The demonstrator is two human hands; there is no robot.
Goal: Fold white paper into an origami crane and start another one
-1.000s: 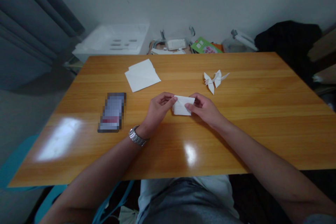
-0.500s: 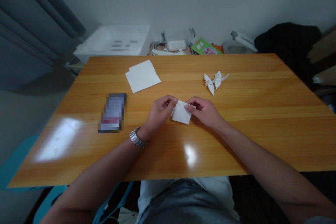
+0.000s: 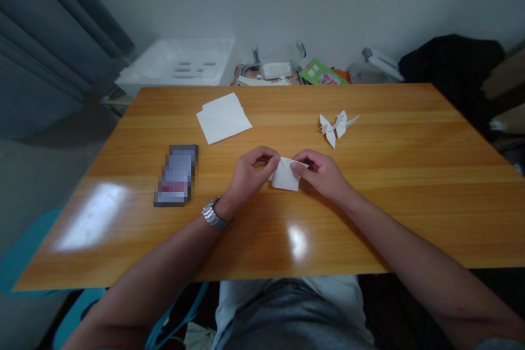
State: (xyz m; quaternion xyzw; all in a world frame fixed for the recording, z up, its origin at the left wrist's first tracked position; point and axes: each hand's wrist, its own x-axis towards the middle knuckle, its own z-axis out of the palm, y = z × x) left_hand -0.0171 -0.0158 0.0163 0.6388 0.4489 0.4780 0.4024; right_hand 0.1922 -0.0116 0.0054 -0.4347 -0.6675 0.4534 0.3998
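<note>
A small folded piece of white paper (image 3: 286,176) is held just above the wooden table (image 3: 389,186) near its middle. My left hand (image 3: 248,176), with a metal watch on its wrist, pinches the paper's left edge. My right hand (image 3: 322,173) pinches the paper's upper right edge with thumb and forefinger. Both hands are closed on the paper.
A finished white paper crane (image 3: 335,126) lies farther back on the right. A stack of flat white sheets (image 3: 222,117) lies at the back left. A phone (image 3: 177,175) rests on the left. Behind the table stand a white tray (image 3: 177,64), a green booklet (image 3: 321,73) and dark cloth (image 3: 451,63).
The folded paper has been turned and narrowed between my fingers, from a wider rectangle to a smaller angled shape. My hands have drawn slightly closer together.
</note>
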